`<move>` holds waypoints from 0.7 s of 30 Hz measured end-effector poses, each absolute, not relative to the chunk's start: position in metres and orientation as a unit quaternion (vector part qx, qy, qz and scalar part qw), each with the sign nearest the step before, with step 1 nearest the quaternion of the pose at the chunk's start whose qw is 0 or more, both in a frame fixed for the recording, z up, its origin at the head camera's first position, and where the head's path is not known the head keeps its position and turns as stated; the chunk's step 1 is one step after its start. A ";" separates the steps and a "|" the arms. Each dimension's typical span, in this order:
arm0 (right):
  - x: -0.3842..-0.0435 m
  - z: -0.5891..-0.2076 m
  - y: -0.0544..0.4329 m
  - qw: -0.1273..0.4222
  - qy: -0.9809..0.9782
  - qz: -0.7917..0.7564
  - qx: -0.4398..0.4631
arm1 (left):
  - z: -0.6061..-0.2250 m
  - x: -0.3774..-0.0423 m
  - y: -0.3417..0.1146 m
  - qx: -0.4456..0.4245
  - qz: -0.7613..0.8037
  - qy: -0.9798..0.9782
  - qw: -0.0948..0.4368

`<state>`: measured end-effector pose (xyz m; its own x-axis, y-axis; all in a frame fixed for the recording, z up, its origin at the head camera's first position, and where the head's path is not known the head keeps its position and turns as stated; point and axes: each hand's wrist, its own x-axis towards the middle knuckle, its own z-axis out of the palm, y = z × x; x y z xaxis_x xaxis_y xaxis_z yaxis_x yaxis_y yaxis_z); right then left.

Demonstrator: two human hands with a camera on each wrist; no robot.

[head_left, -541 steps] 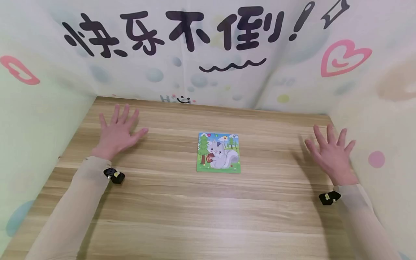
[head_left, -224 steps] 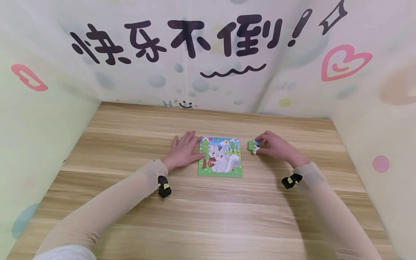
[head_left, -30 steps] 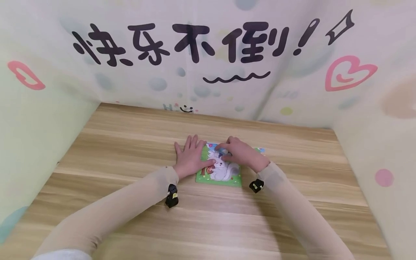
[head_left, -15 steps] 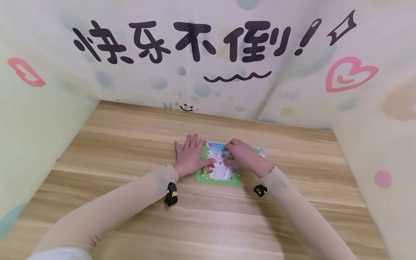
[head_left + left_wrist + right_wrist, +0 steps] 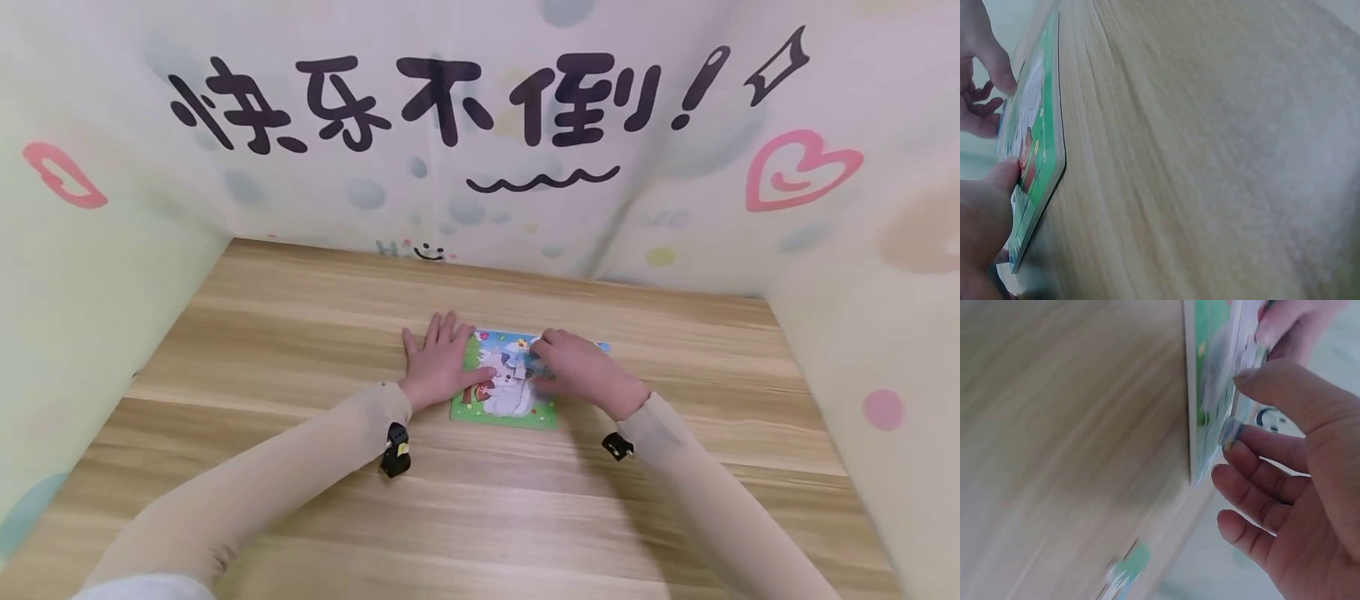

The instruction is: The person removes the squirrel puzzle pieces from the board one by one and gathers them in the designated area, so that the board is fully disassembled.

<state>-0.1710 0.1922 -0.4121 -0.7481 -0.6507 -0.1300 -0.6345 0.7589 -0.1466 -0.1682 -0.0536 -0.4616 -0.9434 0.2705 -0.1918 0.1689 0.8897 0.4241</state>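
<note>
A square jigsaw puzzle (image 5: 506, 404) with a squirrel picture lies in the middle of the table. My left hand (image 5: 437, 367) rests spread along its left side, thumb on the picture near the acorn; in the left wrist view the thumb (image 5: 1007, 174) presses the board's face. Over the puzzle's upper right part, my right hand (image 5: 581, 367) pinches a small puzzle piece (image 5: 1230, 432) tilted up at the fingertips. Its other fingers curl loosely beneath in the right wrist view. Another loose piece (image 5: 1127, 569) lies on the table to the right of the puzzle, mostly behind the right hand in the head view.
The wood-grain table (image 5: 465, 517) is bounded by a printed cloth (image 5: 360, 192) at the back and on both sides. Each wrist wears a small black camera, such as the left wrist camera (image 5: 396, 450).
Over the last second my right hand shifts slightly right across the puzzle, while the left stays put. Earlier both hands lay apart and the puzzle was whole; later the right hand held pieces beside it.
</note>
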 end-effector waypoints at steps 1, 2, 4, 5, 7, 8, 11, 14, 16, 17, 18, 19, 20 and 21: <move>-0.171 -0.413 0.196 0.084 0.934 -0.058 -0.343 | -0.462 -0.167 -0.055 0.114 0.208 0.964 0.122; -0.171 -0.414 0.201 0.080 0.934 -0.067 -0.341 | -0.463 -0.166 -0.056 0.114 0.209 0.964 0.120; -0.171 -0.416 0.212 0.071 0.935 -0.085 -0.337 | -0.465 -0.166 -0.058 0.118 0.213 0.963 0.114; -0.171 -0.416 0.219 0.066 0.936 -0.090 -0.334 | -0.465 -0.166 -0.058 0.119 0.215 0.962 0.115; -0.170 -0.416 0.233 0.061 0.938 -0.101 -0.326 | -0.467 -0.167 -0.058 0.120 0.217 0.962 0.115; -0.169 -0.416 0.241 0.059 0.939 -0.105 -0.323 | -0.467 -0.168 -0.057 0.119 0.215 0.962 0.118; -0.166 -0.413 0.262 0.054 0.941 -0.119 -0.311 | -0.468 -0.169 -0.056 0.117 0.213 0.962 0.125; -0.165 -0.410 0.283 0.056 0.945 -0.123 -0.299 | -0.468 -0.169 -0.055 0.117 0.214 0.961 0.128; -0.166 -0.408 0.295 0.065 0.947 -0.129 -0.288 | -0.468 -0.170 -0.055 0.118 0.215 0.961 0.127; -0.167 -0.408 0.301 0.071 0.947 -0.133 -0.282 | -0.468 -0.170 -0.055 0.118 0.215 0.961 0.125; -0.168 -0.408 0.307 0.076 0.948 -0.137 -0.277 | -0.468 -0.170 -0.055 0.118 0.214 0.962 0.124; -0.169 -0.408 0.312 0.082 0.948 -0.142 -0.271 | -0.469 -0.170 -0.055 0.119 0.213 0.962 0.122; -0.170 -0.408 0.317 0.087 0.948 -0.148 -0.267 | -0.469 -0.170 -0.055 0.119 0.213 0.962 0.120; -0.171 -0.409 0.322 0.091 0.948 -0.152 -0.263 | -0.469 -0.170 -0.055 0.119 0.212 0.963 0.119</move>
